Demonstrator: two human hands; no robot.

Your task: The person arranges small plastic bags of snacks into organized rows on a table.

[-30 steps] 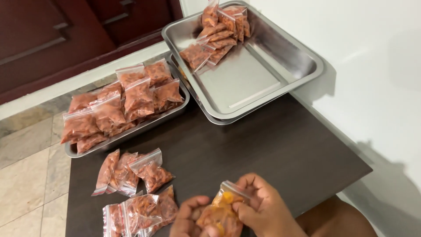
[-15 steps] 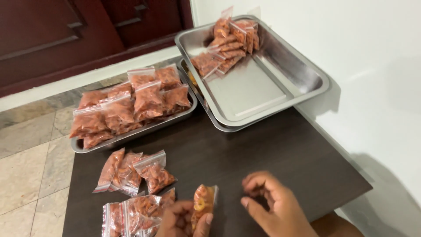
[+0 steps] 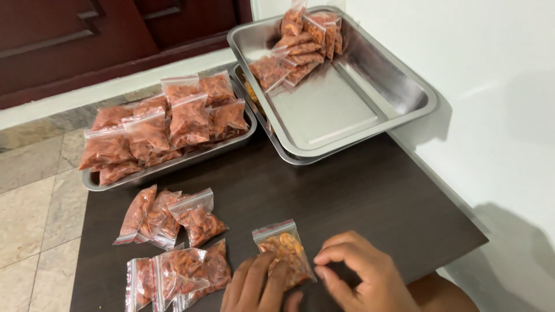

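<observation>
Bag (image 3: 284,249) of orange snacks lay flat on the table (image 3: 358,196), near the front edge. Left hand (image 3: 257,286) pressed its lower corner; right hand (image 3: 361,271), loosely curled, held nothing. Uneven pressure could have crushed the contents or slid the bag off.

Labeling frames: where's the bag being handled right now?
Head view, bottom centre: the bag lies flat on the dark table, under the left hand, with the right hand just beside it.
</observation>
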